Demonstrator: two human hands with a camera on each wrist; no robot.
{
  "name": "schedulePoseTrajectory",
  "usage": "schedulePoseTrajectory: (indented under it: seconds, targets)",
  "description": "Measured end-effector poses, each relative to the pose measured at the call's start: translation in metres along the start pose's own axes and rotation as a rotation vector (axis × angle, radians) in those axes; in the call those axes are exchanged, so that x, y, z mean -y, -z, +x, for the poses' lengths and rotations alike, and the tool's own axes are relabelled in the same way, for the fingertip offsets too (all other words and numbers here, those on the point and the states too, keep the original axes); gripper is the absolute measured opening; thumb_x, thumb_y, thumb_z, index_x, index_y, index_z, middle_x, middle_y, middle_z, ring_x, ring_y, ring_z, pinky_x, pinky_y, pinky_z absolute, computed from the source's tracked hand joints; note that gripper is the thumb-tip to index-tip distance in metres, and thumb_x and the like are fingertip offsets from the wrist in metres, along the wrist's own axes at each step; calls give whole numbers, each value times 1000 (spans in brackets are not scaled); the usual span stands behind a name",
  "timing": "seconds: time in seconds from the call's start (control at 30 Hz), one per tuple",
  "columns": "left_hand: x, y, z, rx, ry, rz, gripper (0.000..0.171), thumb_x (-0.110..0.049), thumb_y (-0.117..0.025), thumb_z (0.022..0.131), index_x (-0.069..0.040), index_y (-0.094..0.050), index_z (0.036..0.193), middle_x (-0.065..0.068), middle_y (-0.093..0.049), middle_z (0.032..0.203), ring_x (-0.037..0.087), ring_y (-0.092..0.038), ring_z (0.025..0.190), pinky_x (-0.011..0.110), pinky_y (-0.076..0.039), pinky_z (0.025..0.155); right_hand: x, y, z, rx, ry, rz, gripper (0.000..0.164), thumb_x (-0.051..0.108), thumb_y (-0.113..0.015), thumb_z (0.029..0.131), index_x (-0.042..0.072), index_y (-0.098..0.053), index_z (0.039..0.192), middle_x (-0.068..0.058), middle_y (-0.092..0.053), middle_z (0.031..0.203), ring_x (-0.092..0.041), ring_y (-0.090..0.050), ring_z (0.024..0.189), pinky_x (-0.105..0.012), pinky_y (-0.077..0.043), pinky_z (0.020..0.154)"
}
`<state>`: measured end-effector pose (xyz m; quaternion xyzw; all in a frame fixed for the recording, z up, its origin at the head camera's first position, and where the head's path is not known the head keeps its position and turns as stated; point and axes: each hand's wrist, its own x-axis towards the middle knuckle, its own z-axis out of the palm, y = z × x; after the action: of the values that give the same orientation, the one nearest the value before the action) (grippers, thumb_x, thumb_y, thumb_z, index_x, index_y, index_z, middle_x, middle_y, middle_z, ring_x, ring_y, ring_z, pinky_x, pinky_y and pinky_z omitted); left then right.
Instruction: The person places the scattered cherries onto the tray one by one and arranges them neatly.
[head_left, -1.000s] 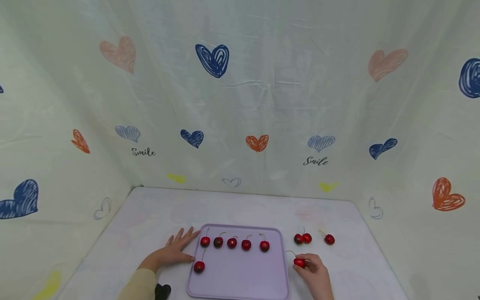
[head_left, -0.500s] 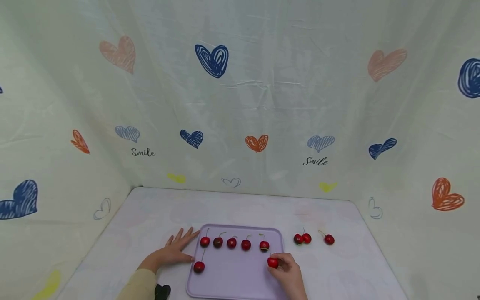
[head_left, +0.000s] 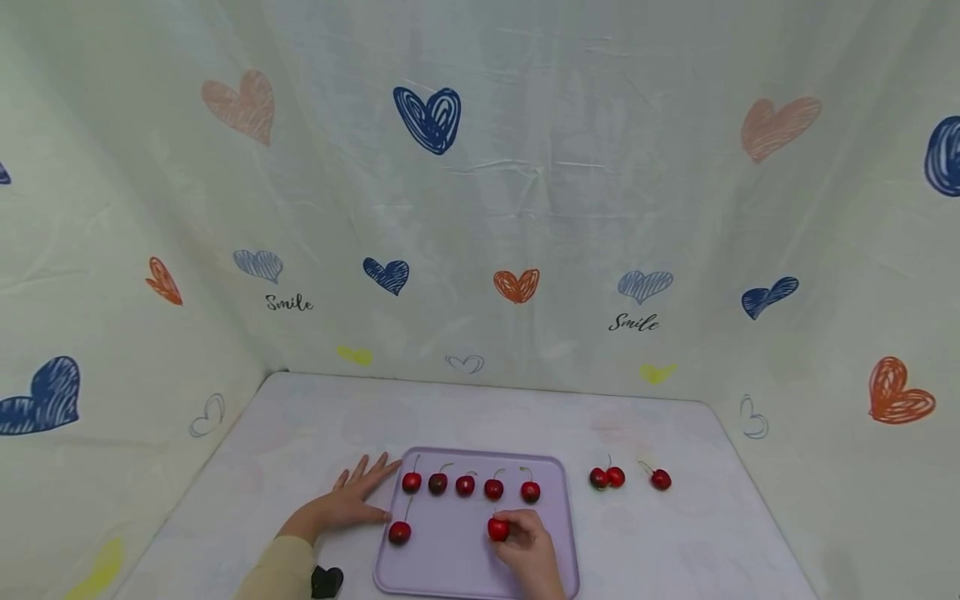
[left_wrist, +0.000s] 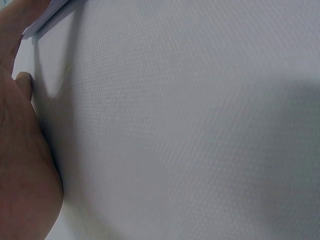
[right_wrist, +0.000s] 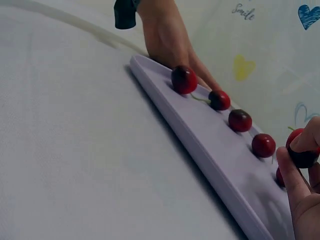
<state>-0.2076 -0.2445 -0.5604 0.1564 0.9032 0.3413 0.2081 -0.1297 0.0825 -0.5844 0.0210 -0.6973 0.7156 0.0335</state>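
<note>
Cherry (head_left: 498, 529) pinched in right hand (head_left: 528, 548) over tray (head_left: 450, 567).
Held between thumb and fingers, slightly right of the tray's middle; the fingertip hold probably spares the skin and eases placement. Left hand (head_left: 341, 507), fingers spread and grasping nothing, lies against the left edge, apparently as a steady. Five stemmed cherries (head_left: 465, 485) line the far edge, seemingly for order. Fruit: round, glossy. Tray: lilac, shallow, round-cornered, likely plastic. Table surface (left_wrist: 175, 125): finely textured.

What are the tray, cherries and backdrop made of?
The pale purple rectangular tray looks like smooth plastic: even colour, rounded rim. The glossy round red cherries could be real fruit or plastic imitations: highlights, thin stems. The pale heart-printed backdrop seems thin cloth or plastic sheeting: creases, soft sheen.
</note>
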Motion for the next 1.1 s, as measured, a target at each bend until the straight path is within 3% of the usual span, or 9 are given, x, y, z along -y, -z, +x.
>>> schedulePoseTrajectory:
  seconds: [0.23, 0.63, 0.83, 1.1]
  targets:
    - [6, -1, 4, 4, -8, -2, 89, -44, -73, 81, -20, -30, 154, 24, -10, 159, 48, 9, 143, 64, 8, 110, -11, -24, 1, 54, 24, 39, 30, -14, -72, 70, -11, -68, 100, -7, -56, 99, -7, -61, 88, -19, -52, 76]
    - [2, -1, 1, -7, 0, 23, 89, -38, -75, 80, -15, -32, 153, 22, -13, 160, 49, 7, 143, 66, 5, 110, -16, -62, 4, 66, -98, 61, 28, -9, -74, 74, -4, -69, 101, -5, -57, 100, -12, -63, 83, -22, -54, 72]
    - [4, -2, 2, -9, 9, 22, 88, -41, -75, 80, -16, -32, 153, 21, -13, 160, 48, 7, 144, 65, 5, 110, -11, -73, 7, 93, -106, -91, 29, 0, -79, 72, 8, -72, 99, 0, -57, 96, -11, -60, 77, -21, -53, 69]
    - [4, -3, 1, -19, -27, 0, 90, -44, -75, 79, -16, -31, 153, 26, -12, 158, 50, 7, 142, 66, 7, 109, -14, -79, 9, 61, -120, -266, 29, 3, -83, 67, 16, -71, 90, 6, -54, 85, -7, -47, 59, -20, -40, 50]
